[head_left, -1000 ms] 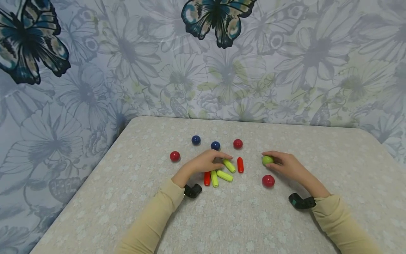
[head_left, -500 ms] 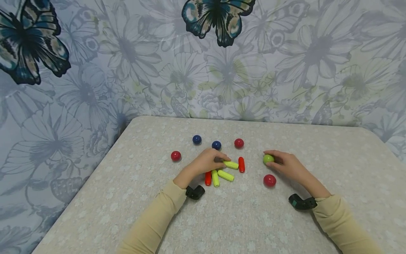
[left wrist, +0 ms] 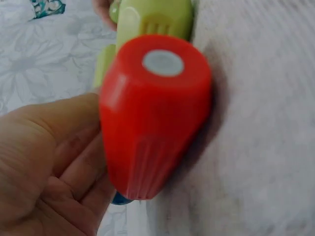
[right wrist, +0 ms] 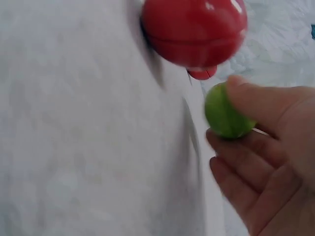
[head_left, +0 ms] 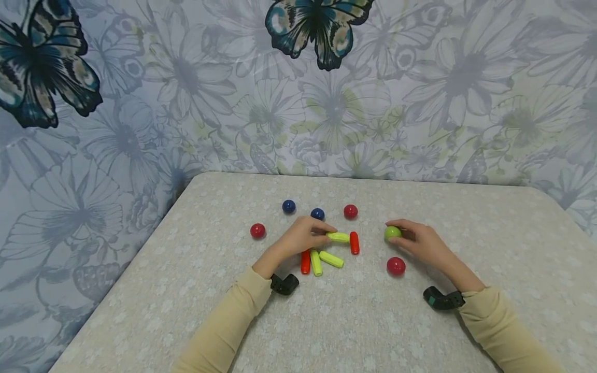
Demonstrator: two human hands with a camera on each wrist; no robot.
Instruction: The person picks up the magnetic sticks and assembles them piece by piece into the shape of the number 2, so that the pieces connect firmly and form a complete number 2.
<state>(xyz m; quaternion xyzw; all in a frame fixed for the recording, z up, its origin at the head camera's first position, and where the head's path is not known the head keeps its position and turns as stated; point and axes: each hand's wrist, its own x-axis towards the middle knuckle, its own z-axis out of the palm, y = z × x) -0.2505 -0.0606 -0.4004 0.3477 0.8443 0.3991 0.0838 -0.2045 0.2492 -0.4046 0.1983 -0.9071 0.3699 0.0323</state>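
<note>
My left hand [head_left: 300, 237] pinches one yellow-green magnetic rod [head_left: 340, 237] between thumb and index finger, lying crosswise. Its free end meets or nearly meets the side of a red magnetic rod [head_left: 354, 243]. In the left wrist view another red rod [left wrist: 155, 113], with a grey disc in its end, hides the fingertips and much of the held rod. Further right, my right hand [head_left: 420, 243] holds a light-green ball [head_left: 392, 233] between thumb and fingers. The right wrist view shows that green ball [right wrist: 224, 110] just off the fingertips' inner side, with a red ball [right wrist: 197, 29] nearer the camera.
Two more yellow-green rods [head_left: 331, 259] and a red rod [head_left: 305, 262] lie below the left hand. Blue balls [head_left: 288, 206] and red balls [head_left: 351, 211] sit behind it, another red ball [head_left: 396, 266] before the right hand. A patterned wall [head_left: 186, 103] borders the table [head_left: 466, 217].
The pinched yellow-green rod has swung from slanting to nearly level, its free end shifting up and toward the red rod. The right hand keeps the green ball in about the same place.
</note>
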